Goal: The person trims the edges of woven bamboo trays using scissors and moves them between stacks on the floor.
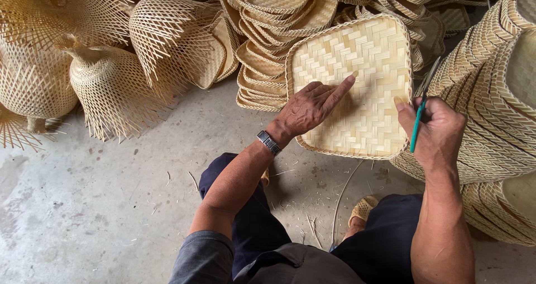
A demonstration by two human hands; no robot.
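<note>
A square woven bamboo tray with rounded corners stands tilted in front of me, its flat woven face toward the camera. My left hand rests on that face, index finger stretched out and pressing the weave near the middle. My right hand grips the tray's right rim with the thumb on the weave, and also holds a slim tool with a teal handle and a dark tip pointing up. A metal watch sits on my left wrist.
Stacks of similar woven trays lie behind, and a tall pile rises at the right. Open-weave bamboo lampshade-like pieces lie at the left. Bamboo scraps litter the concrete floor. My knees and a sandalled foot are below.
</note>
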